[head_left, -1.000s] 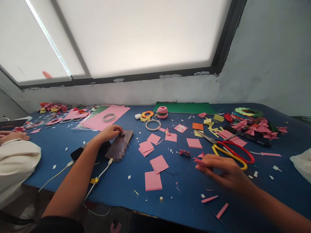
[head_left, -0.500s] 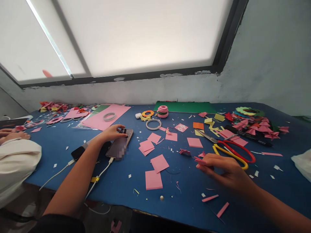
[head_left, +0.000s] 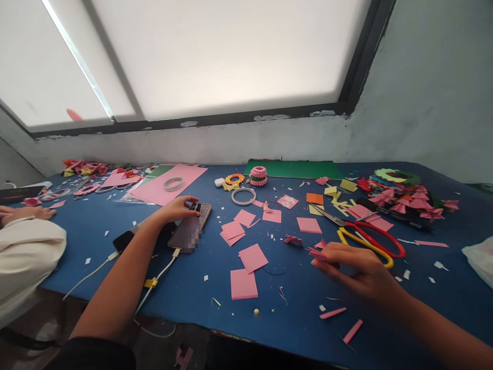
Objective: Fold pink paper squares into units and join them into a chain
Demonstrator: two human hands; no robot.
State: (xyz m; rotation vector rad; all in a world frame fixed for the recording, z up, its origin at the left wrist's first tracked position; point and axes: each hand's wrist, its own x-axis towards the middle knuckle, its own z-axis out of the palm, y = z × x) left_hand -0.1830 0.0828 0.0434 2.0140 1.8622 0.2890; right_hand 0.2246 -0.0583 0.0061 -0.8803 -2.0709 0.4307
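Note:
My left hand (head_left: 177,208) rests over the upper end of a smartphone (head_left: 187,231) lying on the blue table. Its thumb touches the screen and the fingers are apart, reaching past the phone's far left edge. A white cable plugs into the phone's near end. On the right, my right hand (head_left: 352,264) pinches a small folded piece of pink paper (head_left: 318,254) between thumb and fingers, just above the table. Scissors (head_left: 358,228) with red and yellow handles lie partly opened behind that hand. Another folded pink piece (head_left: 293,240) lies left of it.
Pink paper squares (head_left: 244,284) and scraps are scattered midtable. Behind them are a grey ring (head_left: 243,196), a pink ringed paper piece (head_left: 258,176) and a green sheet (head_left: 296,169). A black marker (head_left: 404,217) lies right. At far left, another person's sleeve (head_left: 31,257) borders the table.
Both of my hands stay nearly in place, the right one still pinching the pink paper. The other person's hand at far left has shifted slightly to the right.

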